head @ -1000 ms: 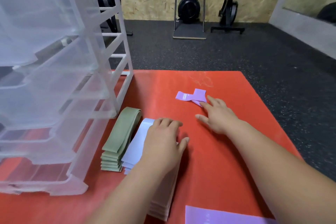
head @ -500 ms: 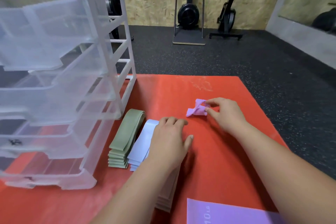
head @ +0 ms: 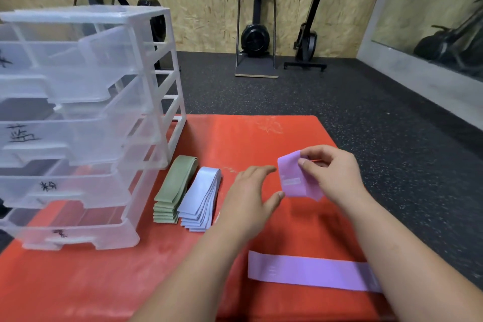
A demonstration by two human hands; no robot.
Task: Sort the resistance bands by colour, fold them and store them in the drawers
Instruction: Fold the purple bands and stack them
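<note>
My right hand pinches a small purple band and holds it above the red mat. My left hand hovers just left of that band, fingers spread and relaxed, holding nothing. A longer purple band lies flat near the mat's front edge, partly under my right forearm. A folded stack of green bands and a folded stack of pale blue bands lie side by side beside the clear plastic drawer unit, whose drawers stand pulled out.
The drawer unit fills the left side of the mat and carries black handwritten labels. Beyond the mat lies dark rubber floor. Gym machines stand against the wooden back wall, and a mirror lines the right wall.
My right hand picked the small purple band off the mat and raised it. My left hand lifted off the stack it was pressing and moved right toward the band.
</note>
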